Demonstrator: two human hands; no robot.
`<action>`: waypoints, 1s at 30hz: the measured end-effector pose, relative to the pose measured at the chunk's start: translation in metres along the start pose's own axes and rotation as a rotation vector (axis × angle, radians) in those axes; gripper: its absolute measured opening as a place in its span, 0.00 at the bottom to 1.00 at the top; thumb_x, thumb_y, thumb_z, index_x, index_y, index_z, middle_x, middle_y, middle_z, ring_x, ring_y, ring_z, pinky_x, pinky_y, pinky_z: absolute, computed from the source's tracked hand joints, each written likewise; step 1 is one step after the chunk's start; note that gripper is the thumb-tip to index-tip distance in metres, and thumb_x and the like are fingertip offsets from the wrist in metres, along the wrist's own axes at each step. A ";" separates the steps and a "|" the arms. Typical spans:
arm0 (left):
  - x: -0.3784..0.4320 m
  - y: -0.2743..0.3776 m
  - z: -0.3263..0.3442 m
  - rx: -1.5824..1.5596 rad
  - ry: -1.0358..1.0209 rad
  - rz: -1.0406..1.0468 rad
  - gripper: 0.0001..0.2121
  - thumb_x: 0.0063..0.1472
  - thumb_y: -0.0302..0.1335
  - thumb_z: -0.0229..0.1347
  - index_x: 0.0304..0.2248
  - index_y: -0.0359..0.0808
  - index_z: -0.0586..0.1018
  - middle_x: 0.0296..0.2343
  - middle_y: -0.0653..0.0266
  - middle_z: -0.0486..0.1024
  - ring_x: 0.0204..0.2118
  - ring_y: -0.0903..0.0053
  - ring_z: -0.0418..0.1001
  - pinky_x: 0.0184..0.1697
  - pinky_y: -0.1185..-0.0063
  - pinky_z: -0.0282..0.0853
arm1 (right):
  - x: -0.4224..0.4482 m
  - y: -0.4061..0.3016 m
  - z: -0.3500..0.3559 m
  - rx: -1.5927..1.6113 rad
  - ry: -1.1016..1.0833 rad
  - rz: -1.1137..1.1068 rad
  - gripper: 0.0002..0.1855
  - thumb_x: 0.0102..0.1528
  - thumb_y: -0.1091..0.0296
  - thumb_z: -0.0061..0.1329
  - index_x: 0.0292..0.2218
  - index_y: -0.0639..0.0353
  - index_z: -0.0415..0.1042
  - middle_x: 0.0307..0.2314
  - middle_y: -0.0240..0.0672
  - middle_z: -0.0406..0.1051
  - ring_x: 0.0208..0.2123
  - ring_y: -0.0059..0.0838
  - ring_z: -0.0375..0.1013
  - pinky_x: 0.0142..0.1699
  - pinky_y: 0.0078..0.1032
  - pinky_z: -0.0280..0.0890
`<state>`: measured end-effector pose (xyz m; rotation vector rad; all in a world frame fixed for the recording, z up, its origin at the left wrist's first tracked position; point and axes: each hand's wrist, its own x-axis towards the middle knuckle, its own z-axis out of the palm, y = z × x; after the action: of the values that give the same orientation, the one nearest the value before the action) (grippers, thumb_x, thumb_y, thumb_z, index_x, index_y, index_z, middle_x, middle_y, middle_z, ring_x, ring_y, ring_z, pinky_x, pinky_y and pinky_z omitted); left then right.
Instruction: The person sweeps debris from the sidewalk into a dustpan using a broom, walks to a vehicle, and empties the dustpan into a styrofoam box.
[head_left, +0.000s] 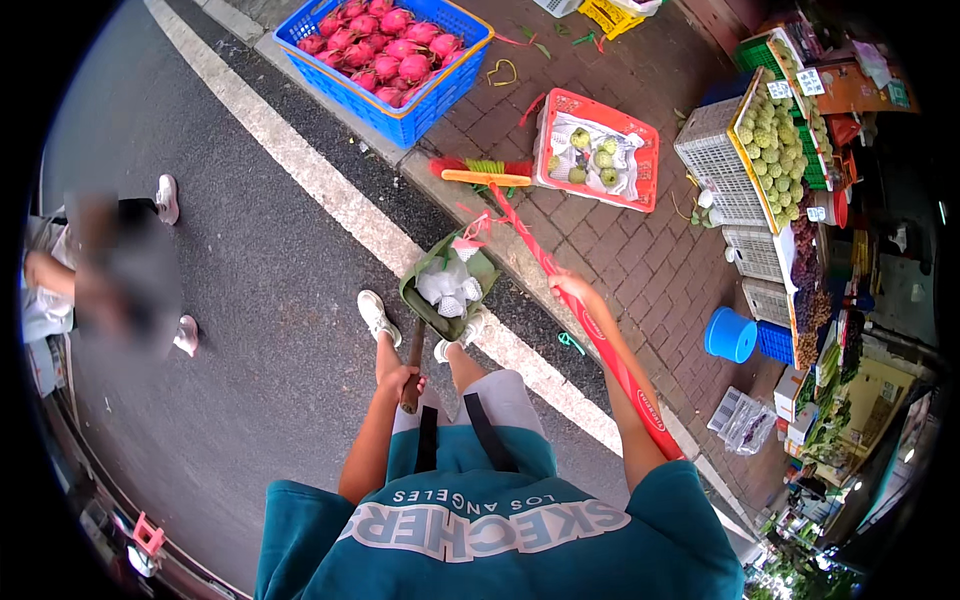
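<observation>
My left hand (405, 381) grips the wooden handle (414, 360) of a green dustpan (429, 311) held low over my feet. White foam fruit nets (450, 306), clear plastic and a pink strip lie in its pan. With my right hand (570, 285) I hold the red handle (600, 337) of a broom, whose shaft runs back along my forearm. The orange broom head (486, 178), with red and yellow-green bristles, is at the kerb, near a red crate (652, 176) that holds several green custard apples (604, 159) on white lining.
A blue crate (420, 124) of dragon fruit stands at the kerb. Stacked crates (709, 150) of custard apples, a blue bucket (731, 335) and produce line the brick pavement at right. A person (52, 274) is on the road at left. Green string (571, 343) lies near the kerb.
</observation>
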<state>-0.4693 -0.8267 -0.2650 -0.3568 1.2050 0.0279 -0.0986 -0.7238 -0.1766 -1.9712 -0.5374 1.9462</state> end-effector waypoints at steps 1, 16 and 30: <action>0.000 -0.001 0.003 0.000 0.007 -0.018 0.08 0.49 0.26 0.36 0.25 0.28 0.59 0.16 0.60 0.61 0.16 0.77 0.59 0.15 0.83 0.58 | -0.004 0.011 0.002 0.045 -0.053 0.010 0.04 0.35 0.71 0.37 0.20 0.54 0.56 0.06 0.26 0.53 0.05 0.18 0.52 0.08 0.16 0.47; 0.029 0.003 0.013 0.289 0.179 0.191 0.10 0.49 0.30 0.34 0.25 0.29 0.55 0.14 0.57 0.59 0.14 0.74 0.59 0.13 0.81 0.56 | -0.168 0.104 0.051 0.026 0.001 0.054 0.25 0.35 0.72 0.36 0.40 0.54 0.55 0.07 0.25 0.55 0.08 0.14 0.54 0.11 0.12 0.50; 0.012 0.010 0.010 0.078 0.045 0.024 0.11 0.46 0.17 0.35 0.32 0.32 0.50 0.16 0.53 0.60 0.15 0.69 0.60 0.12 0.80 0.57 | -0.133 0.132 0.032 0.418 0.138 -0.008 0.11 0.37 0.73 0.35 0.28 0.56 0.58 0.07 0.26 0.53 0.07 0.16 0.52 0.10 0.13 0.49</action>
<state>-0.4582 -0.8160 -0.2755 -0.2762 1.2514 -0.0061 -0.1252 -0.9045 -0.1230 -1.8077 -0.0901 1.7281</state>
